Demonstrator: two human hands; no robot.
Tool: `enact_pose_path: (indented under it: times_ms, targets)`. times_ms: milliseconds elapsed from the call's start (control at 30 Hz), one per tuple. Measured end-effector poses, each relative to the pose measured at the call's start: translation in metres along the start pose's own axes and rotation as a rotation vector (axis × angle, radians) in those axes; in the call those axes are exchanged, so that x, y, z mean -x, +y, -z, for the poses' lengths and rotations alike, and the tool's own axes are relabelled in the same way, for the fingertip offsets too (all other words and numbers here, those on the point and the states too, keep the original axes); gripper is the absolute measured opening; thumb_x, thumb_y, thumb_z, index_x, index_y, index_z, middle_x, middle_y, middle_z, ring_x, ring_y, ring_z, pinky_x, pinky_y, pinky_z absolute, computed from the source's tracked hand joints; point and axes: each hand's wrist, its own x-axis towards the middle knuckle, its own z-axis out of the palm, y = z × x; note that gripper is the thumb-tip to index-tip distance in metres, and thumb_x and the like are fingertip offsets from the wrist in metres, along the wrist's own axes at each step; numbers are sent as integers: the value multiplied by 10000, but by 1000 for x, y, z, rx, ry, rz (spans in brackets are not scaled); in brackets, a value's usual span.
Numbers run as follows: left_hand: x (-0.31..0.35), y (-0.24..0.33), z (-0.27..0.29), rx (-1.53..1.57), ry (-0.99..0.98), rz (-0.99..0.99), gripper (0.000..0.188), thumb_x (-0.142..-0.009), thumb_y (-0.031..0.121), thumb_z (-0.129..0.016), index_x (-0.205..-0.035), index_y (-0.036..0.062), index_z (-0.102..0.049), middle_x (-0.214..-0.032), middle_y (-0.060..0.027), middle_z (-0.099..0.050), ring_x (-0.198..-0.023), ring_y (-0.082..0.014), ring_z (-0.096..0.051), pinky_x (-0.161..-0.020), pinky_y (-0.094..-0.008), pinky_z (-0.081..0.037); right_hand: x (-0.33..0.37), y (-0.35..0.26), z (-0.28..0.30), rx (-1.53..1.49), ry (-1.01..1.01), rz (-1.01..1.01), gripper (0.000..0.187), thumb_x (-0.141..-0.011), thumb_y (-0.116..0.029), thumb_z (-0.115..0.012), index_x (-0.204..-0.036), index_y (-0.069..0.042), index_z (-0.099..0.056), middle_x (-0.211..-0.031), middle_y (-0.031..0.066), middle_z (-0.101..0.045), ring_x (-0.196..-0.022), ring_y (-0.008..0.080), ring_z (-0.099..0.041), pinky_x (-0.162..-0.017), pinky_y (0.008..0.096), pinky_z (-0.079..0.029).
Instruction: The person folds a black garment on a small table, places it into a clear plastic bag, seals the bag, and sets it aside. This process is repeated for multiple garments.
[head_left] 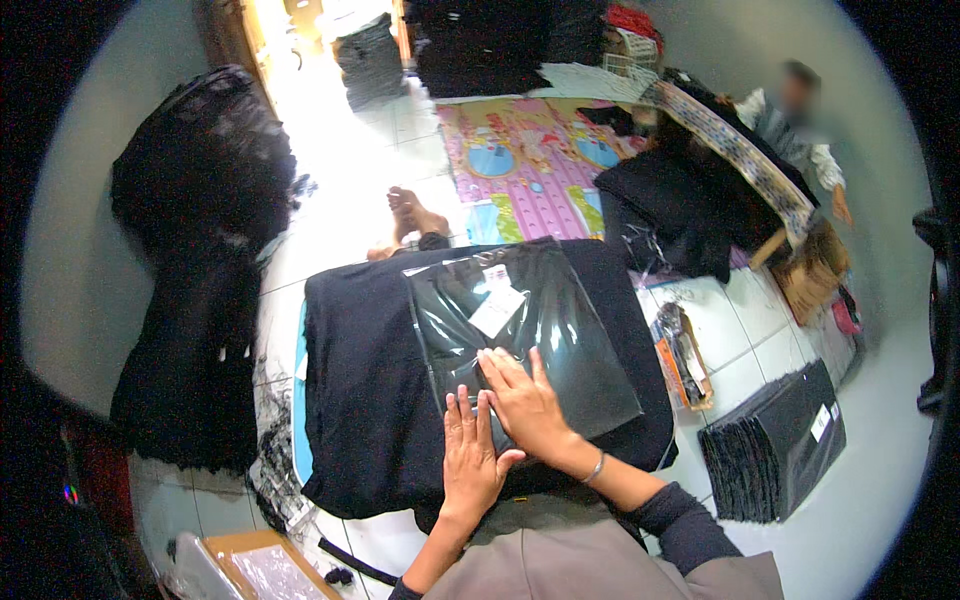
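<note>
A folded black garment in a clear plastic bag (570, 345) lies flat in front of me, a white tag (497, 310) showing through near its far end. My right hand (530, 408) rests on the bag, its fingers stretched out flat. Just left of it, my left hand (470, 462) lies at the bag's near left edge, fingers straight and close together. Neither hand grips anything. Black cloth (365, 400) is spread under the bag, over a low surface with a light blue edge (301, 400).
Bagged black garments (775, 440) are stacked at right, beside a small open box (684, 355). Black cloth heaps (200, 170) rise at left. Beyond lie a colourful mat (520, 170) and bare feet (410, 218). Another person (795, 130) sits at far right beside an ironing-board-like surface (735, 150).
</note>
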Motion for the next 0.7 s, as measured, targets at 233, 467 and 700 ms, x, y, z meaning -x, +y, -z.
enact_pose_path:
  times_ms: [233,467,700]
  targets:
    - [1,7,6,-295,-199,7,1056,-698,665,-611,-1500,104,-214,-1553,-251,-54,-1446,-389,-45,-1159,-498,-87,50,96,18,-77,274,-253,556,-919,-422,-522,-1341,-60,-501,-1411,158,-456,-1354,328,-352,-1117,573,-159]
    - [4,3,31,-99,-159,-370,448,-694,159,-739,-1113,40,-630,-1154,-143,-574,-1011,-320,-578,-875,-427,-467,70,95,33,-628,456,-94,512,-894,-386,-611,-1268,-43,-543,-1326,168,-531,-1271,319,-469,-1075,490,-317]
    - [-12,16,76,-180,68,-482,214,-728,80,-690,-931,10,-685,-921,-127,-682,-858,-317,-647,-792,-410,-518,62,17,21,-88,124,75,400,-823,-216,-605,-1203,-100,-564,-1134,134,-620,-999,295,-641,-894,421,-509]
